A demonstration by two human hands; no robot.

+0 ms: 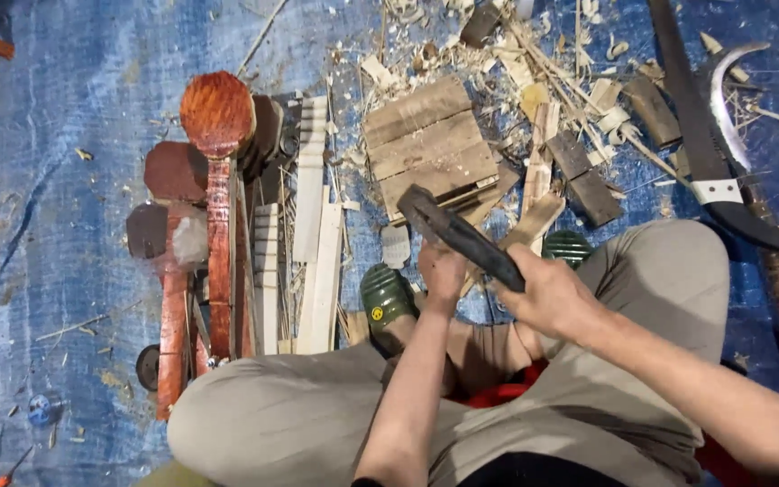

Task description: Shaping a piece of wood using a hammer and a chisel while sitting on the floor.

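My right hand (547, 293) grips the dark handle of a heavy chopping blade (453, 233), which slants up and left toward a slatted wooden block (426, 144). My left hand (442, 275) is closed around a small piece of pale wood (490, 209) just under the blade; most of that piece is hidden. I sit cross-legged in beige trousers, with green rubber shoes (385, 296) on my feet beside the hands.
Reddish carved wooden spoons (218, 180) and pale notched wood strips (313, 234) lie at left on a blue tarp (65, 180). Shavings and offcuts (570, 99) litter the top. A long dark knife (705, 153) and a curved sickle (723, 99) lie at right.
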